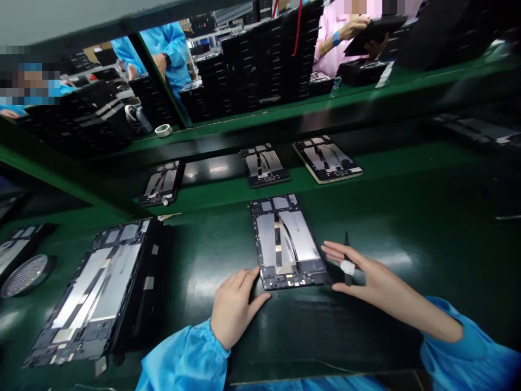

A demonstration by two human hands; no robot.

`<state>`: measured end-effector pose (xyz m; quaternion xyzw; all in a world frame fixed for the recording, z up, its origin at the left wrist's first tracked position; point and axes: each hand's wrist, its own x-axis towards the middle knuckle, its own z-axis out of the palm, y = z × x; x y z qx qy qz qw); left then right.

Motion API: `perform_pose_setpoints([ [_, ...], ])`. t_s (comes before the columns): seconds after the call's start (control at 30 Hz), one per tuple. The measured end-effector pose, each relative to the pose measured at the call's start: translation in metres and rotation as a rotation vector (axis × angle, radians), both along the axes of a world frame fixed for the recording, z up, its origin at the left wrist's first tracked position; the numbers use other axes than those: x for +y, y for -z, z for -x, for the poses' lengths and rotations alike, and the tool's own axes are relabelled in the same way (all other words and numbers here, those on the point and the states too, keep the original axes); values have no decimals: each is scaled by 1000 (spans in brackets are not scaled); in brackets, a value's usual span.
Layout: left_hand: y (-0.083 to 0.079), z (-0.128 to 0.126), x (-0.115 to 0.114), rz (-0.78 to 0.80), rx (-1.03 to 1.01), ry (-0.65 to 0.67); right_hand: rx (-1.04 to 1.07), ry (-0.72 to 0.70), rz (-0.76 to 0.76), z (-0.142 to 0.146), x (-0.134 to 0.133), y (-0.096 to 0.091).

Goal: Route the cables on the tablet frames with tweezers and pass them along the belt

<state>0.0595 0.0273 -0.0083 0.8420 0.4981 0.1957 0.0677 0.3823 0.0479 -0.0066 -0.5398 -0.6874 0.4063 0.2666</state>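
An opened tablet (303,231) lies on the green bench in front of me, its silver inner plates and dark ribbon cables facing up. My left hand (236,304) is at its lower left corner, fingertips touching the edge and thumb stretched out. Beside its lower right side is my right hand (360,274), with thumb and upper fingers spread and slightly apart from the tablet. A thin black pointed tool (347,278) crosses this hand. White wrapping (348,266) shows around its middle, apparently on a curled finger holding the tool.
At left, an opened tablet (122,271) tops a dark stack, near a round metallic disc (27,276). Three opened tablets sit farther back, one light-rimmed (328,157). A tape roll (163,130) rests on the green ledge. Beyond are stacked black trays (260,65) and co-workers.
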Motion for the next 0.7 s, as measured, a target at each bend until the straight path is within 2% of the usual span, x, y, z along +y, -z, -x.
perform_pose_setpoints([
  [0.13,-4,-10,-2,-121,-9,153,38,35,-113,31,-10,-20],
  [0.27,2,-19,3,-163,-127,241,130,-147,-74,74,-6,-18],
  [0.37,6,-18,10,-8,-359,226,170,-213,-54,96,2,-12],
  [0.47,8,-17,13,178,-517,162,150,-187,-91,105,7,-10],
  [0.57,8,-17,13,291,-547,70,142,-152,-126,108,8,-9],
  [0.7,5,-14,11,296,-518,28,159,-135,-131,110,6,-7],
])
